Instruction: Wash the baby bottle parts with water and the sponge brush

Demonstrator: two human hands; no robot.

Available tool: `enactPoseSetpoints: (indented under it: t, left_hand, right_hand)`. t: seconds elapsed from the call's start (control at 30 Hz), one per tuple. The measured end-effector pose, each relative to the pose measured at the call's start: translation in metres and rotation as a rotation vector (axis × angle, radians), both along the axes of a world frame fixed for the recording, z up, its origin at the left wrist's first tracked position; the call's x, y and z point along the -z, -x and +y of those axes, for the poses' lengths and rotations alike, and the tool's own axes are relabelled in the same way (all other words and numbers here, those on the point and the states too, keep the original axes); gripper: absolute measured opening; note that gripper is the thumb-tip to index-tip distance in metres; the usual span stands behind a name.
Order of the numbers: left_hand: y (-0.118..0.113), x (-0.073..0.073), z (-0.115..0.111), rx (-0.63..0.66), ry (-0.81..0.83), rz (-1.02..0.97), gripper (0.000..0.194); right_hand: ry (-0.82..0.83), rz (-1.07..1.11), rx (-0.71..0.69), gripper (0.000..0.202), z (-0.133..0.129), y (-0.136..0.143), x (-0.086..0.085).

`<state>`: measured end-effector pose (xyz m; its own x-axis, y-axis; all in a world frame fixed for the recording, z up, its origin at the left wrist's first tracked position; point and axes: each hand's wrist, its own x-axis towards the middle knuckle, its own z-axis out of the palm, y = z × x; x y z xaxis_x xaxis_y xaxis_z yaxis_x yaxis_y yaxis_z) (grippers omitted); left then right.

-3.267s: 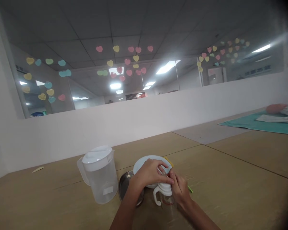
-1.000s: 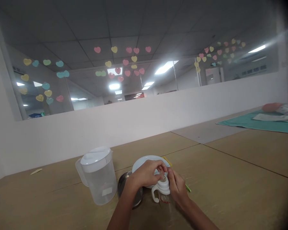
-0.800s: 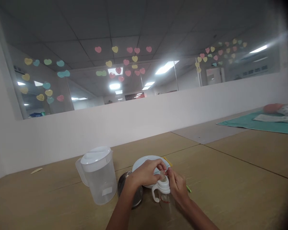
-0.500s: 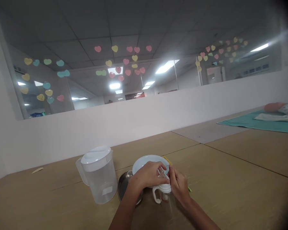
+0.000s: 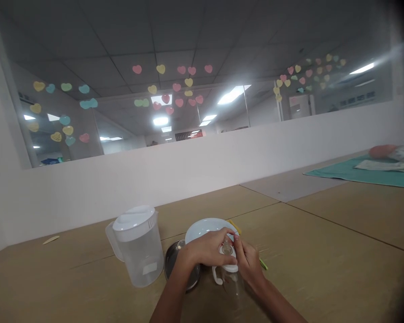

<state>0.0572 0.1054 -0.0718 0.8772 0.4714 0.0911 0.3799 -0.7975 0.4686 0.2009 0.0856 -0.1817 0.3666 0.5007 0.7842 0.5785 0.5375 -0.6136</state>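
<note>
A clear baby bottle (image 5: 233, 281) with a white collar, a curved white handle and a translucent teat stands in front of me. My left hand (image 5: 212, 247) curls around the collar and teat from the left, thumb toward me. From the right, my right hand (image 5: 249, 259) closes against the collar, with its fingertips meeting the left ones behind the teat. A pale blue-white bowl (image 5: 202, 228) sits just behind my hands. Left of the bottle, partly under my left forearm, lies a round metal dish (image 5: 172, 264) with a small clear item at its rim.
A lidded clear pitcher (image 5: 143, 251) stands on the wooden table to the left. A yellow stick (image 5: 234, 225) and a green one (image 5: 263, 264) lie near my right hand. A teal cloth (image 5: 350, 172) is at the far right, below a windowed wall.
The bottle has tilted, so its teat and collar top show more toward me. My right hand has shifted slightly left, nearer the left fingers.
</note>
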Motion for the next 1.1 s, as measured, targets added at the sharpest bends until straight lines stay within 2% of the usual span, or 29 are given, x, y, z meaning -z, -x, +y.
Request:
enactPoseSetpoints:
  t: [0.13, 0.2, 0.5, 0.67, 0.8, 0.87, 0.97, 1.03, 1.1]
  left_hand:
    - [-0.005, 0.002, -0.001, -0.146, -0.082, 0.034, 0.057]
    - [-0.005, 0.003, 0.003, -0.179, -0.075, 0.069, 0.056]
    - [0.001, 0.009, 0.018, -0.024, 0.075, -0.084, 0.055]
    - [-0.001, 0.011, 0.024, -0.001, 0.203, -0.092, 0.058]
    - [-0.002, 0.013, 0.026, 0.016, 0.234, -0.115, 0.061]
    - [0.0, 0.012, 0.027, 0.034, 0.233, -0.117, 0.065]
    - [0.01, 0.007, 0.031, 0.061, 0.236, -0.064, 0.085]
    - [0.021, 0.004, 0.037, 0.011, 0.201, -0.001, 0.097]
    - [0.032, 0.005, 0.045, -0.151, 0.071, 0.052, 0.093]
  right_hand:
    - [0.028, -0.027, 0.016, 0.058, 0.003, -0.002, 0.002]
    - [0.062, -0.033, 0.005, 0.059, 0.004, -0.002, 0.002]
    - [0.08, -0.034, -0.05, 0.06, 0.0, 0.002, -0.006]
    - [0.083, -0.053, -0.051, 0.061, 0.002, 0.002, -0.005]
    - [0.056, -0.079, -0.036, 0.06, 0.003, 0.0, -0.002]
    - [0.025, -0.098, -0.014, 0.06, 0.002, -0.001, -0.001]
    - [-0.017, -0.148, 0.041, 0.055, 0.001, -0.003, 0.002]
    - [-0.042, -0.203, 0.066, 0.049, 0.0, -0.004, 0.004]
    - [-0.072, -0.252, 0.08, 0.045, 0.0, -0.003, 0.006]
